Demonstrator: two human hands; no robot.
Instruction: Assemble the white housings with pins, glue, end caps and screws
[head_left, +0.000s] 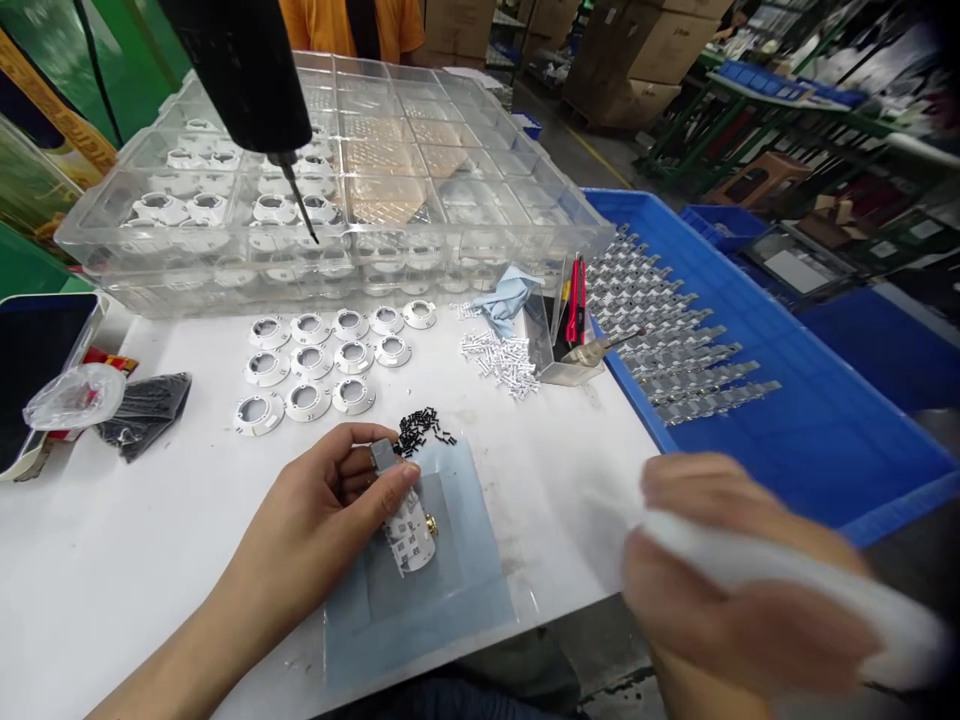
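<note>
**Left hand secure on part; right hand's load too blurred to identify**

Your left hand (322, 500) is closed on a grey-and-white part (411, 535), thumb across its face and fingers curled behind. The part is over the blue mat (480, 560) near the front edge of the bench (562, 450); whether it touches the mat cannot be determined. The grip appears chosen to leave the lower face and the brass fitting (430, 524) uncovered.

Your right hand (697, 590) is wrapped around a white elongated object (787, 580), well apart from the left (blur prevents any finding on its kind or material).

Small black pieces (420, 428) lie loose at the mat's far edge, presumably for short reach. White ring-shaped parts (308, 398), smooth and dished with round openings, sit in rows, an order that probably eases counting. A heap of small white pieces (499, 362) lies beside an open metal box (540, 345) holding a red-handled tool (576, 305); a crumpled light-blue cloth (510, 296) rests against it.

At your right, a blue plastic tray (810, 420) carries grey parts (660, 330) in close ranks, likely aligned to save room. Behind the rings stands a clear, rigid compartment tray (480, 245), more white parts visible through its walls. A black power driver (232, 90) hangs bit-down overhead, apparently placed within reach.
</note>
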